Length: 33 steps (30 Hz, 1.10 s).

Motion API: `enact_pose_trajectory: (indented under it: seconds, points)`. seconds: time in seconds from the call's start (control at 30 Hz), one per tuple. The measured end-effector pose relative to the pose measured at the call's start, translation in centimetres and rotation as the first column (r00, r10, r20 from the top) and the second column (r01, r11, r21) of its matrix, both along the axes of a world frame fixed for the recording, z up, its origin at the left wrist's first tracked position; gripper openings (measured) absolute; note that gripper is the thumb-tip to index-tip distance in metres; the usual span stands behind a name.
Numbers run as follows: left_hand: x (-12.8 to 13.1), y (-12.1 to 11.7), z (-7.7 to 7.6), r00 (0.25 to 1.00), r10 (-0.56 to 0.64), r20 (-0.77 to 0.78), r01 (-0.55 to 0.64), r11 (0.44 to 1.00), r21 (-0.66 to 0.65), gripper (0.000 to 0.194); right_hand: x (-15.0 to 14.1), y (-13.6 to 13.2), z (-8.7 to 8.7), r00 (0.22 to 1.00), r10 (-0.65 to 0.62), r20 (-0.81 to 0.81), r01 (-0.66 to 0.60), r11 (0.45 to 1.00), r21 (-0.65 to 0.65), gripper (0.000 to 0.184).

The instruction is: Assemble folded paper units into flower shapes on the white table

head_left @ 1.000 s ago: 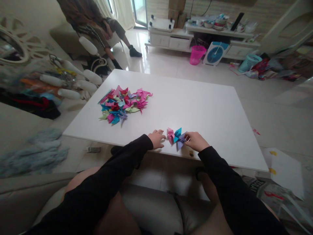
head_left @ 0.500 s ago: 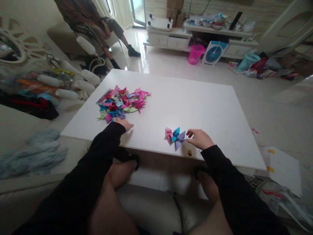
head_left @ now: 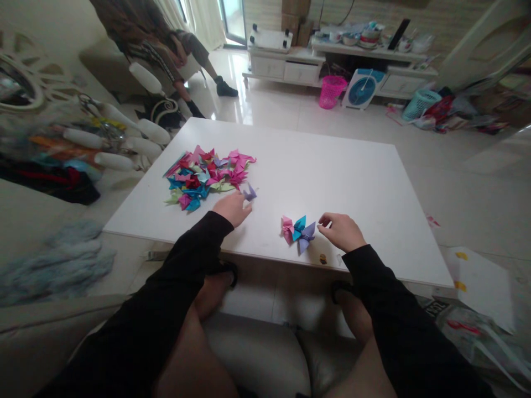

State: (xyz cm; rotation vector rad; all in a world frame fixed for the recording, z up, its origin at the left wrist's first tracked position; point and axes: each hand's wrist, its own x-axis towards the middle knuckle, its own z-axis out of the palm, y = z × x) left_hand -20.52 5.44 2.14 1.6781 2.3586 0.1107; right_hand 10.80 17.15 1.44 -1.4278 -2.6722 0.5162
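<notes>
My left hand (head_left: pixel 233 209) is closed on a purple folded-paper crane (head_left: pixel 249 193), which pokes out past the fingertips. Behind that hand, on the white table (head_left: pixel 323 171), lies a heap of folded-paper cranes (head_left: pixel 203 176) in pink, red, blue, green and purple. Nearer the front edge, a pink paper crane (head_left: pixel 287 229), a blue paper crane (head_left: pixel 299 226) and another purple paper crane (head_left: pixel 306 238) form a short row, touching one another. My right hand (head_left: pixel 341 230) is just right of this row, fingers curled but apart, with nothing seen between them.
A small sticker (head_left: pixel 322 258) marks the table near its front edge. Across the room a person (head_left: pixel 153 50) sits at the left. Beyond the table are a pink basket (head_left: pixel 332 93), a blue fan (head_left: pixel 362 89) and a white cabinet (head_left: pixel 286 71).
My left hand has moved right and away from the heap, carrying the purple paper crane from its front edge. The right hand has hardly moved beside the row.
</notes>
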Motion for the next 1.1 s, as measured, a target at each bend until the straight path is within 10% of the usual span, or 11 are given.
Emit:
enact_pose_trajectory:
  seconds: [0.3, 0.73, 1.1]
  points:
    - [5.4, -0.2, -0.2, 0.893, -0.450, 0.007, 0.442, 0.880, 0.174, 0.055, -2.5, -0.5, 0.5, 0.908, -0.040, -0.416, 0.005, 0.996, -0.085, 0.021]
    - [7.8, -0.1, -0.5, 0.827, -0.563, -0.007, 0.550, 0.806, 0.220, 0.049, -4.2, -0.1, 0.6, 0.708, -0.293, -0.642, 0.157, 0.952, -0.262, 0.035]
    - [6.9, 0.0, -0.5, 0.867, -0.495, 0.061, 0.465, 0.847, 0.258, 0.032, -1.9, 2.4, -1.9, 0.919, -0.167, -0.358, 0.195, 0.980, 0.045, 0.022]
